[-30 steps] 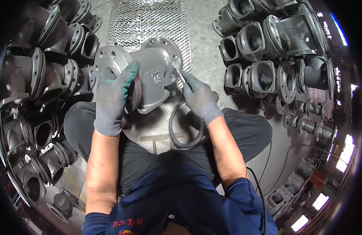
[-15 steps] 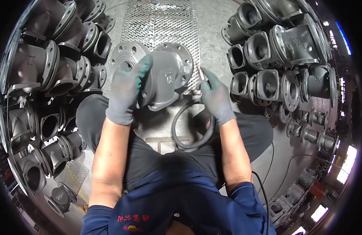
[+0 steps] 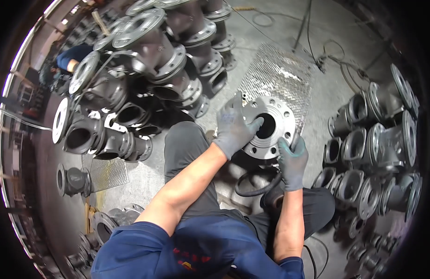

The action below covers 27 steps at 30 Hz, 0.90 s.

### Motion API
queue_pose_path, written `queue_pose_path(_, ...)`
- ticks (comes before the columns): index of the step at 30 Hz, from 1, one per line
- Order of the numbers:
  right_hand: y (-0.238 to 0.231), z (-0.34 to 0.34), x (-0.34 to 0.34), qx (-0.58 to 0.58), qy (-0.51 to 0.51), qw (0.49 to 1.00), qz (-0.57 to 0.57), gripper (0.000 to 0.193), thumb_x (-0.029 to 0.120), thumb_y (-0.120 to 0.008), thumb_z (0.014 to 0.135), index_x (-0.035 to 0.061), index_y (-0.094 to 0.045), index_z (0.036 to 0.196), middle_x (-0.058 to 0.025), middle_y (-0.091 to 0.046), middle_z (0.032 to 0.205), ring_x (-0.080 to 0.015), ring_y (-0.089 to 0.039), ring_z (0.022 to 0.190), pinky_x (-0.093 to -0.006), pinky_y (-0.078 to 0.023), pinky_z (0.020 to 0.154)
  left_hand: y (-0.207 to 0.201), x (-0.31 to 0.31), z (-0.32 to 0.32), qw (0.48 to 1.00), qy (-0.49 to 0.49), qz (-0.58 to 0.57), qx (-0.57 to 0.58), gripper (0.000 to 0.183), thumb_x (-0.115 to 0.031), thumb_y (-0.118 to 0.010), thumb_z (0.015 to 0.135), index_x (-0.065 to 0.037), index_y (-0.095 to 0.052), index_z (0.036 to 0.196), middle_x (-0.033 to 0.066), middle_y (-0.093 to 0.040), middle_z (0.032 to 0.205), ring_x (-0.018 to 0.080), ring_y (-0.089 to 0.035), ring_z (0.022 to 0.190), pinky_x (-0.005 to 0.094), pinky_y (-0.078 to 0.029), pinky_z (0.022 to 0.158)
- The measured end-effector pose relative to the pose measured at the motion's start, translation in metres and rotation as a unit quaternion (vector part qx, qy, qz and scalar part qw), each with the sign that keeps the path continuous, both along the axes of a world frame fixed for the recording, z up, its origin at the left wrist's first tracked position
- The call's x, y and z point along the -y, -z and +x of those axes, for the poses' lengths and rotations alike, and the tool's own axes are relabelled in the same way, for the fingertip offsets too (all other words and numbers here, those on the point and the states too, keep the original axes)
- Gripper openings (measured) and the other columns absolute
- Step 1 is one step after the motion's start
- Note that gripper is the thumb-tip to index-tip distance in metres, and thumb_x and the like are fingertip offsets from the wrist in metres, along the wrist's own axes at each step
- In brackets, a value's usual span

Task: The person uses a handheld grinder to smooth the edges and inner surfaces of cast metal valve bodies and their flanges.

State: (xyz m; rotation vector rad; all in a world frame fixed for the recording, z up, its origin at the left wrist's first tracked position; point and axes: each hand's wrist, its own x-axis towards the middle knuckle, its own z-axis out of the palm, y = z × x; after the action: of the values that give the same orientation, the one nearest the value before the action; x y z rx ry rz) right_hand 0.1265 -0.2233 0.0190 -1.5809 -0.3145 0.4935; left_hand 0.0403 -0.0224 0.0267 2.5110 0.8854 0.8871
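Grey cast-metal flanged pipe body (image 3: 283, 122) is ahead of the lap, at the near end of the silver diamond-patterned metal sheet (image 3: 275, 69), w/ open grey concrete floor (image 3: 252, 32) beyond, dark-grey casting stacks L (image 3: 166, 56) & R (image 3: 391, 144) hemming the sides, and black hose loop (image 3: 246, 192) just below its near edge. Grey-gloved L hand (image 3: 234, 128) has its grip on the flange, thumb at the bore; grey-green-gloved R hand (image 3: 294, 160) is curled at the lower-right rim, can't tell what's in its grip. Vs 0.5 s ago: bore now faces up, R hand's at the rim, was apart.
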Motion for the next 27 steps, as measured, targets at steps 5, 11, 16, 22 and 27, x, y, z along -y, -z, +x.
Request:
queue_pose_path(5,0.015,0.0,0.011,0.013,-0.033,0.998,0.049,0.04,0.004,-0.078,0.103,-0.0078,-0.066,0.139,-0.0098,-0.077,0.126,-0.0146,-0.069,0.111,-0.0312,-0.055,0.1,0.029,-0.044,0.021,0.911,0.109,-0.379,-0.12,0.085,-0.067,-0.086,0.088,0.004,-0.066,0.13,0.0228,-0.078,0.107,0.0306,-0.074,0.101,0.0444,-0.06,0.096)
queue_pose_path(11,0.008,-0.009,0.03,0.059,-0.045,0.997,0.002,0.025,0.004,-0.077,0.102,-0.0057,-0.07,0.124,-0.0078,-0.078,0.112,-0.0132,-0.069,0.095,-0.0309,-0.057,0.086,0.04,-0.024,-0.029,0.902,0.088,-0.402,-0.129,0.1,-0.085,-0.082,0.082,0.008,-0.07,0.119,0.0228,-0.079,0.108,0.0311,-0.076,0.101,0.0419,-0.06,0.092)
queue_pose_path(16,-0.025,-0.037,-0.014,0.056,-0.146,0.988,-0.011,0.021,0.003,-0.077,0.103,-0.0037,-0.07,0.12,-0.0038,-0.076,0.106,-0.0082,-0.067,0.093,-0.0273,-0.054,0.082,0.059,-0.029,-0.113,0.893,0.038,-0.443,-0.068,0.101,-0.086,-0.078,0.084,0.007,-0.073,0.123,0.0246,-0.08,0.118,0.0332,-0.078,0.112,0.0445,-0.059,0.099)
queue_pose_path(22,-0.006,-0.094,-0.09,-0.113,-0.205,0.969,-0.076,0.015,0.005,-0.074,0.102,-0.0016,-0.069,0.114,-0.0008,-0.069,0.086,-0.0084,-0.059,0.067,-0.0271,-0.048,0.061,0.021,-0.081,-0.207,0.849,-0.059,-0.525,0.013,0.079,-0.062,-0.085,0.089,0.008,-0.074,0.125,0.0236,-0.08,0.116,0.0304,-0.078,0.106,0.043,-0.06,0.096)
queue_pose_path(27,-0.005,-0.135,-0.187,-0.069,-0.301,0.938,-0.155,0.018,0.014,-0.077,0.098,-0.002,-0.071,0.104,-0.0023,-0.07,0.079,-0.0083,-0.061,0.066,-0.029,-0.048,0.058,0.015,-0.151,-0.267,0.787,-0.132,-0.575,0.182,0.043,-0.027,-0.087,0.096,0.007,-0.074,0.12,0.0149,-0.081,0.109,0.0177,-0.077,0.093,0.0315,-0.061,0.08)
